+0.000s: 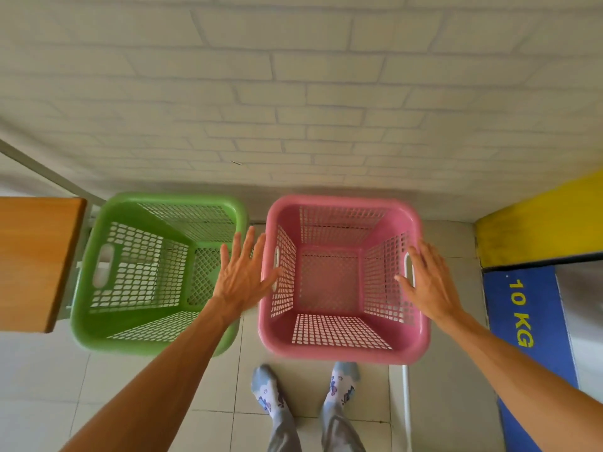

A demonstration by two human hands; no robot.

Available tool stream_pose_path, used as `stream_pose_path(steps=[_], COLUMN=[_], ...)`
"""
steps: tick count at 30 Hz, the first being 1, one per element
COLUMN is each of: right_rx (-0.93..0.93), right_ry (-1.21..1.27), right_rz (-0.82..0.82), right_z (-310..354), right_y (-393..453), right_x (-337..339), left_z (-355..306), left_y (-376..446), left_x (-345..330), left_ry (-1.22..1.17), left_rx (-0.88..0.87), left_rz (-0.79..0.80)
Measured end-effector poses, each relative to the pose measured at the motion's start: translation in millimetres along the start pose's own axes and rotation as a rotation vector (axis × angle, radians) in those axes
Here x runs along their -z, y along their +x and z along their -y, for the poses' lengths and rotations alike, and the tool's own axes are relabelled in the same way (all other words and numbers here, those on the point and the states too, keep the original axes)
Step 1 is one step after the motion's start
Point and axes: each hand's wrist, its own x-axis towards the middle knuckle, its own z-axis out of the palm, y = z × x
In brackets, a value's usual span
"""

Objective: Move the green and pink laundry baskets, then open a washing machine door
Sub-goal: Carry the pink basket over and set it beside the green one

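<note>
both hands spread open, flanking pink basket (pixel 342 349), holding nothing.

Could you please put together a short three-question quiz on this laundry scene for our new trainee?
1. True or false: the pink basket holds a pile of clothes.
2. Multiple choice: what lies directly left of the green basket? A) a wooden surface B) a yellow bucket C) a second pink basket
3. Fill in: the blue panel at the right edge reads "10 ___".

Key
1. False: both baskets are empty; the left hand and right hand are spread open on either side of the pink one, grasping nothing.
2. A, the wooden surface.
3. KG.
</note>
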Motion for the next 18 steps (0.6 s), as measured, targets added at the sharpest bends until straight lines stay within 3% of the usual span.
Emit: stream_pose_path(steps=[8, 18], right_rx=[0.044, 0.161], right_ry=[0.06, -0.015], right_rz=[0.074, 0.214], right_z=[75, 204], right_y=[-42, -112], right_x=[80, 147], left_z=[15, 91], left_y=[-78, -225], left_x=[91, 161], left_ry=[0.028, -0.052], left_rx=[0.003, 0.093], left_rz=[-0.03, -0.058])
